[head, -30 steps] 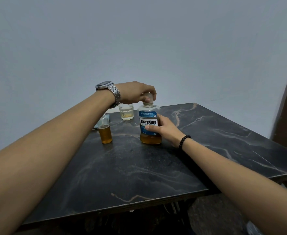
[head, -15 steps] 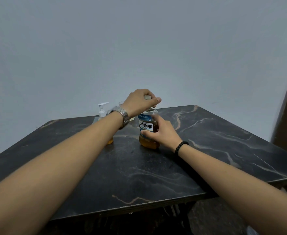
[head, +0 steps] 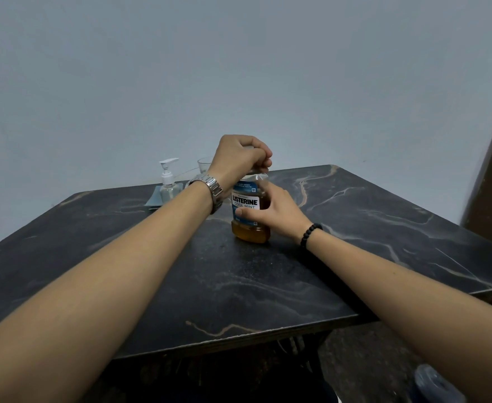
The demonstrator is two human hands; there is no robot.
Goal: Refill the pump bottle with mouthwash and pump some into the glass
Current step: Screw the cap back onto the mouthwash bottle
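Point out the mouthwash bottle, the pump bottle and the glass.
mouthwash bottle [head: 245, 200]: head view, on its front label.
pump bottle [head: 167, 177]: head view, on the white pump collar.
glass [head: 205, 164]: head view, on the visible left side, the rest hidden behind the hand.

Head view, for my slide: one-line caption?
Left hand grips the mouthwash bottle cap; right hand steadies it on the table.
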